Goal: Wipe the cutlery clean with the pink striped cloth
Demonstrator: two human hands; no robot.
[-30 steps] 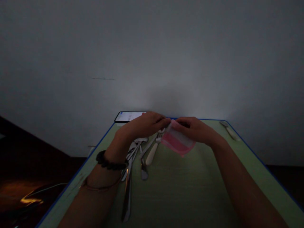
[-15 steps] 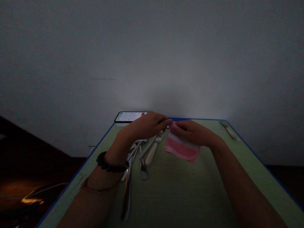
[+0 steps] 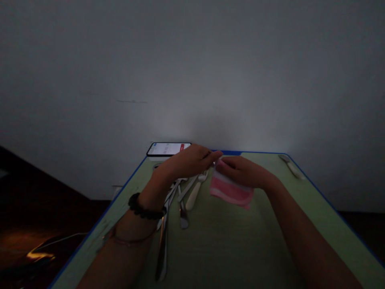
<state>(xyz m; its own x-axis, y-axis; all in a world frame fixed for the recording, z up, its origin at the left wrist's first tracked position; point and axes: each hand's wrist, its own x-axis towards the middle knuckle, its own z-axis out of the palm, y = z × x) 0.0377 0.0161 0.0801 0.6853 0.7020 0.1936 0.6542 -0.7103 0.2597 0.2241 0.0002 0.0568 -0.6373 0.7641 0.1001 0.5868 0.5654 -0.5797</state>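
My right hand [image 3: 242,170] is closed on a pink and white striped cloth [image 3: 230,190], whose lower part hangs over the table. Close against it, my left hand [image 3: 197,158] is closed, thumb and fingers together at the cloth's upper edge. A small shiny bit shows between the hands; what it belongs to is hidden. Below my left hand lies a loose pile of cutlery: a fork [image 3: 203,176] with a pale handle [image 3: 193,196], a metal handle [image 3: 183,216] and a long metal handle [image 3: 161,257] pointing towards me. My left forearm covers part of the pile.
A phone [image 3: 165,149] with a lit screen rests at the table's back left edge by the wall. At the far right lies a pale-handled utensil [image 3: 291,166]. The green table [image 3: 234,249] has a blue rim. A cable [image 3: 64,237] is low on the left.
Both hands stay together at the cloth, with only a slight shift of the fingers and the cloth. The whole view has moved a little. The cutlery lies as before.
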